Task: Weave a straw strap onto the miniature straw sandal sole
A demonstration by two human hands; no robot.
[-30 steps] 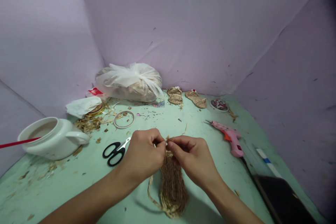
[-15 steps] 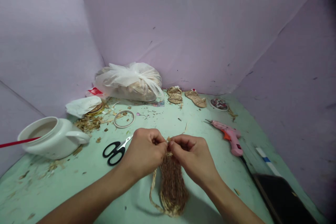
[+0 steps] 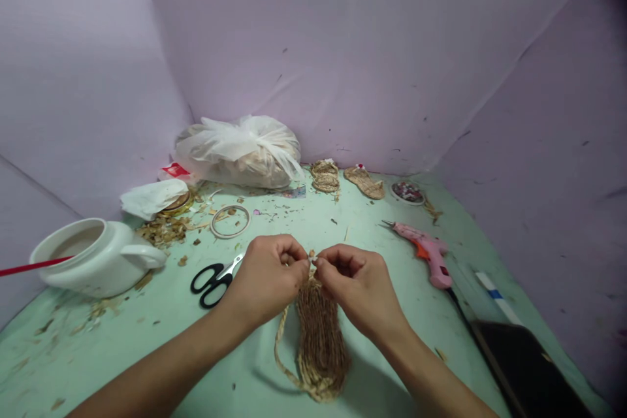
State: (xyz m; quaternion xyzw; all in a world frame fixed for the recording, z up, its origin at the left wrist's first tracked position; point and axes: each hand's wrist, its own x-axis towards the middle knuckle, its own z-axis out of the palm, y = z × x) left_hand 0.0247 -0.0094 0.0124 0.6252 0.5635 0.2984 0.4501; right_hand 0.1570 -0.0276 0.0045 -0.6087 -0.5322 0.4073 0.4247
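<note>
Above the green table, my left hand and my right hand meet, fingertips pinched almost together. Between them is a small whitish piece, too small to make out; both hands seem to grip it. Just beneath hangs or rests a brown sole-shaped piece of coiled braided fibre, its top end partly behind my fingers. From its left side a loose pale braid curves down and joins its lower end. Beside my left wrist lie black-handled scissors, their blades partly hidden by that hand.
On the right lie a pink glue gun and a dark phone-like slab. To the left stands a white pot on its side. Behind are a plastic bag, a tape ring, small woven slippers and a bead dish.
Both hands have risen very slightly, their fingertips still together. The loose braid has shifted a little to the left, and more of the whitish piece shows between the fingers.
</note>
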